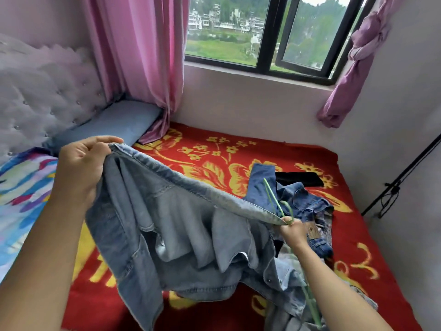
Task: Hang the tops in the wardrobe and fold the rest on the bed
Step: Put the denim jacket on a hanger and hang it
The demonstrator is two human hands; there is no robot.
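Observation:
A light blue denim shirt (171,235) hangs stretched above the bed between my two hands. My left hand (83,166) grips one end of its upper edge, raised at the left. My right hand (292,231) pinches the other end, lower and to the right, together with a thin green wire hanger (274,199). The hanger's lower part runs down past my right forearm. A pile of darker denim clothes (305,201) lies on the red floral blanket (214,158) behind my right hand, with a black garment (300,179) beyond it.
A grey padded headboard (43,96) and a blue pillow (114,125) stand at the left. Pink curtains (143,56) flank a window (269,34) at the back wall. A black stand (401,177) leans by the right wall. More pale clothing (365,299) lies at the bed's lower right.

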